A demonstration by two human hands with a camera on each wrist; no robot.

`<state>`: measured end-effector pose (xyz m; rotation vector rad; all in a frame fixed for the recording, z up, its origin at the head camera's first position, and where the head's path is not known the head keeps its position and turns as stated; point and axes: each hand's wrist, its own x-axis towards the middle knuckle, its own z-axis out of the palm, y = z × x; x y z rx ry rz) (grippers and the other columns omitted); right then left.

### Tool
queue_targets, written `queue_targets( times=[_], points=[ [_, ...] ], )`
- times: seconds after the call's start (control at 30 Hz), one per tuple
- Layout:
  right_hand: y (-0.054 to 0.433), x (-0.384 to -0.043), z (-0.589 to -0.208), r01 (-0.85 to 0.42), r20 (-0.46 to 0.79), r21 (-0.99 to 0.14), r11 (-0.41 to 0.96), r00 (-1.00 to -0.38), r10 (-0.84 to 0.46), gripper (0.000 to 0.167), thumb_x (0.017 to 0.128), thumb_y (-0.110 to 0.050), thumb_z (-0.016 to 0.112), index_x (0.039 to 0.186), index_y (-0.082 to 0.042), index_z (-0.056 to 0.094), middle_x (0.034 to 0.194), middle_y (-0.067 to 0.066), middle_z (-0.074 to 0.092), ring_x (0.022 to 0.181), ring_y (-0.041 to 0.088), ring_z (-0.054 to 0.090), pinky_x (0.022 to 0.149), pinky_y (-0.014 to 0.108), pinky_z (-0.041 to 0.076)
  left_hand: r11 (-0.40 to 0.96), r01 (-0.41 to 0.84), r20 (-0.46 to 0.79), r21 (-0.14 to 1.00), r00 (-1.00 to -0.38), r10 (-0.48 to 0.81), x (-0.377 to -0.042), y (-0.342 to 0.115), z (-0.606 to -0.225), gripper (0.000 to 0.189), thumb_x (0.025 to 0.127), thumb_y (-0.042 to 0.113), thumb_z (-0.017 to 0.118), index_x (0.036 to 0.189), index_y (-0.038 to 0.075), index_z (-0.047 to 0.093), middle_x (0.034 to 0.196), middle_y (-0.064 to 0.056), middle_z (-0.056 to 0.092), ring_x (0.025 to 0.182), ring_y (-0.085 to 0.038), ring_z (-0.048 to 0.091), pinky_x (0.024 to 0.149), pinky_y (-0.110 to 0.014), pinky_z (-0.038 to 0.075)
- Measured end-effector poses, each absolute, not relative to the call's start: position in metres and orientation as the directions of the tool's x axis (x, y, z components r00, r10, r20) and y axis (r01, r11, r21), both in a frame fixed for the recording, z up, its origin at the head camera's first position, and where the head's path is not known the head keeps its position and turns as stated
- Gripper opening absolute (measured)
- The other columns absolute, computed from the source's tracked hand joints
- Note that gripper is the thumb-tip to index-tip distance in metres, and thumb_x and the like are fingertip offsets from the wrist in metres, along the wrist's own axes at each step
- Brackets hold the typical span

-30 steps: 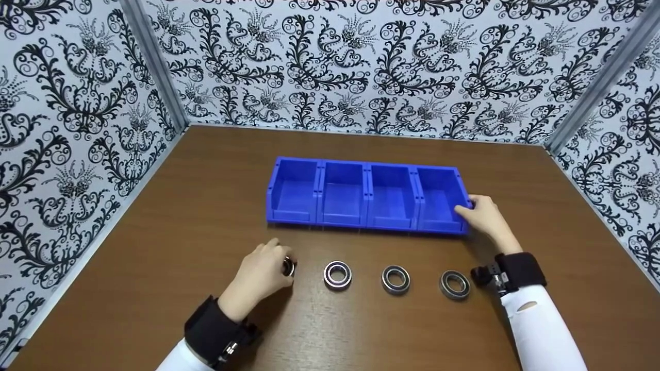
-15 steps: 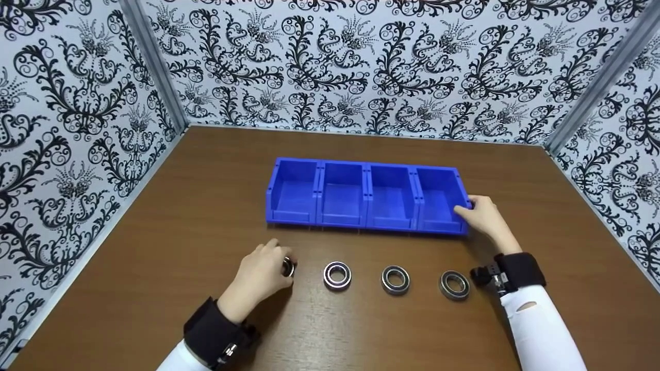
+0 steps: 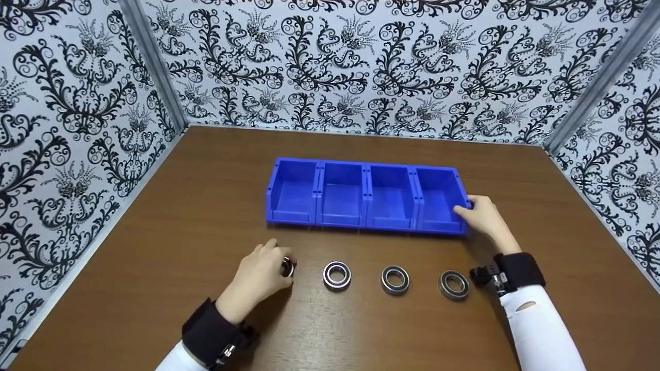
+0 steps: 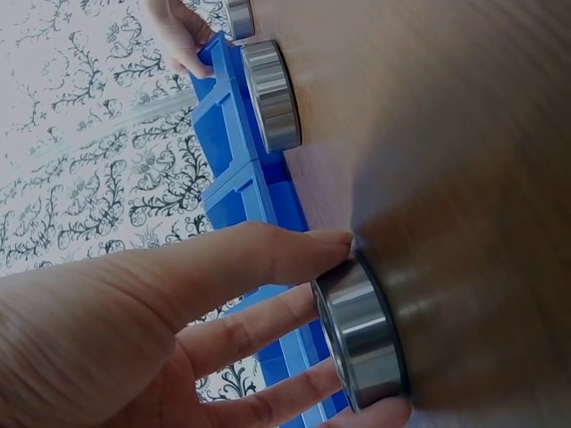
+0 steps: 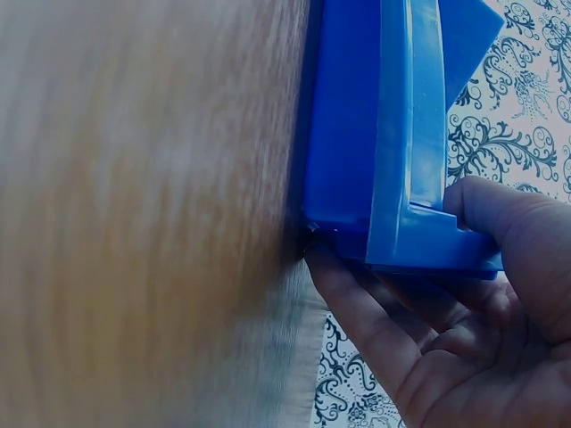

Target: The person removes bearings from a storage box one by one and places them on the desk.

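My left hand (image 3: 262,273) grips a steel ball bearing (image 4: 361,334) by its rim, thumb on one side and fingers round the other. In the head view the hand covers most of this bearing, which lies low at the table. My right hand (image 3: 484,216) holds the right end wall of a blue four-bay bin (image 3: 343,220), its thumb over the wall's edge and its fingers on the outer side, as the right wrist view shows. All the bays are bare inside.
Three more bearings lie flat in a row to the right of my left hand: one left (image 3: 337,275), one in the middle (image 3: 395,280) and one right (image 3: 454,285), near the right wrist strap. Patterned walls (image 3: 350,67) enclose the brown table (image 3: 206,170) at the back and sides.
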<state>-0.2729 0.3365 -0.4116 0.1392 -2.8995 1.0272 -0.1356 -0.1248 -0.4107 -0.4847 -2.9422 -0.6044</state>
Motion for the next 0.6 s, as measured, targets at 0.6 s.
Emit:
queue_targets(
  times=[0.6],
  points=[
    [0.3345, -0.2721, -0.4124, -0.11, 0.097, -0.649, 0.753, -0.993, -0.062, 0.038, 0.094, -0.01, 0.06, 0.119, 0.019, 0.061, 0.096, 0.024, 0.07, 0.072, 0.01, 0.059, 0.065, 0.022, 0.047, 0.881, 0.319, 0.139, 0.348, -0.947, 0.288, -0.1355, -0.1254, -0.409, 0.03, 0.069, 0.019, 0.088, 0.094, 0.011, 0.072, 0.093, -0.008, 0.06, 0.085, -0.035, 0.06, 0.068, -0.054, 0.054]
  ],
)
